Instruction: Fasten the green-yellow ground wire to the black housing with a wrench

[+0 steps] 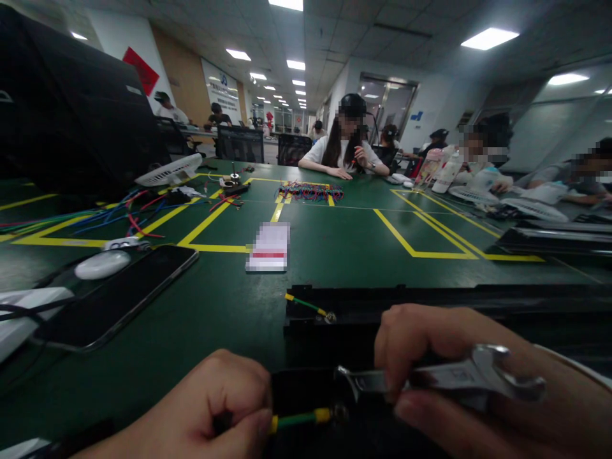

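Observation:
My right hand [478, 382] grips a silver open-ended wrench [444, 377], its jaw set at a terminal on a black rail part [306, 389] at the bottom middle. My left hand [201, 408] pinches a green-and-yellow wire [299, 419] by its black end, holding the wire's tip at that same terminal. A longer black rail [430, 303] lies just beyond, with a second green-yellow wire [306, 306] fixed to its left end.
A dark phone [119, 296] and a white mouse [102, 264] lie at left on the green table [335, 242] with yellow tape lines. A blurred card [268, 246] lies mid-table. Coloured wire bundles [310, 190] sit farther back. Several people sit around the far and right sides.

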Tool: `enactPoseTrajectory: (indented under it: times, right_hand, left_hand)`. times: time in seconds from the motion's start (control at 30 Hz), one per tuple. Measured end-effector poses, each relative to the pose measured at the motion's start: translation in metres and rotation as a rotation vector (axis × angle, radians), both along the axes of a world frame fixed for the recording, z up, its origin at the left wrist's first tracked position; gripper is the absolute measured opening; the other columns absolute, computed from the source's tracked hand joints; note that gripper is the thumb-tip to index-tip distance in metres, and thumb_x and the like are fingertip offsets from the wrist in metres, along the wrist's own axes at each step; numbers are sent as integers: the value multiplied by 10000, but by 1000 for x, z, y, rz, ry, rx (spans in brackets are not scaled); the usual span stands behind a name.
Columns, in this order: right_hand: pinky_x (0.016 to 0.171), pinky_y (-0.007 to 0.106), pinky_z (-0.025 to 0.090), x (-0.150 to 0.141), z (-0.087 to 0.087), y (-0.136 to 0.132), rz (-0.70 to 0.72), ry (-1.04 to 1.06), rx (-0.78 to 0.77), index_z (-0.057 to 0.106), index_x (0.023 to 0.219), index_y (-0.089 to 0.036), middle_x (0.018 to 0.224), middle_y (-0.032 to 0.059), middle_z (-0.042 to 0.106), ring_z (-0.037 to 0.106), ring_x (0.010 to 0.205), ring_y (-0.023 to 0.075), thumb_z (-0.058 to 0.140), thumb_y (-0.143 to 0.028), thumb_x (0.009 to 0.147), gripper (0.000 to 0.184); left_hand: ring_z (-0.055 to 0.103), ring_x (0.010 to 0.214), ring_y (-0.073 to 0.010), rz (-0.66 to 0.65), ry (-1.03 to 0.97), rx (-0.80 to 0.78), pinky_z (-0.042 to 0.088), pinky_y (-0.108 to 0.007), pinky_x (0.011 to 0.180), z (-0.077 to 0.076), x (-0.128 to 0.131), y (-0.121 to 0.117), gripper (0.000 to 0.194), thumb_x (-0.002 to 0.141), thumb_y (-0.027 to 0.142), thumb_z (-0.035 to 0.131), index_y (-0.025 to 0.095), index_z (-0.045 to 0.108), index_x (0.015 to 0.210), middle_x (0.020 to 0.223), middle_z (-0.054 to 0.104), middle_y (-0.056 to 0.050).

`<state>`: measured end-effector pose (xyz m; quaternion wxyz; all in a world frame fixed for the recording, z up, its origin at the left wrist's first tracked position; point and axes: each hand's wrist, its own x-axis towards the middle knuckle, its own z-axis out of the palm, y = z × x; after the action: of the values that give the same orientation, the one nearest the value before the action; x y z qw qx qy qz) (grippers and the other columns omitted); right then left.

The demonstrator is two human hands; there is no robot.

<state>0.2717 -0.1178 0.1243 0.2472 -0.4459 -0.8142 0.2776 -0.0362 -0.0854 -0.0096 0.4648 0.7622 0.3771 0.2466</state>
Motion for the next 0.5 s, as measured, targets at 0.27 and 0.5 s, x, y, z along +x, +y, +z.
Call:
enactPoseTrajectory:
  times: [0.27,0.5]
  right_hand:
    - [550,229,487,-16,-11,1,-66,-118,-42,675,846,-259,714,-19,664,630,649,173,759,-352,870,127]
    - [551,244,489,-24,-16,3,-33,-183,-43,660,814,-267,707,-13,674,637,648,188,736,-346,873,125]
  left_hand:
    - [548,560,-149,23,25,-47,460,-247,621,9,5,-2,323,919,255,589,232,611,598,534,580,37]
    - [566,561,-143,-93,92,21,445,-235,584,22,10,2,377,960,259,505,221,570,590,542,591,32]
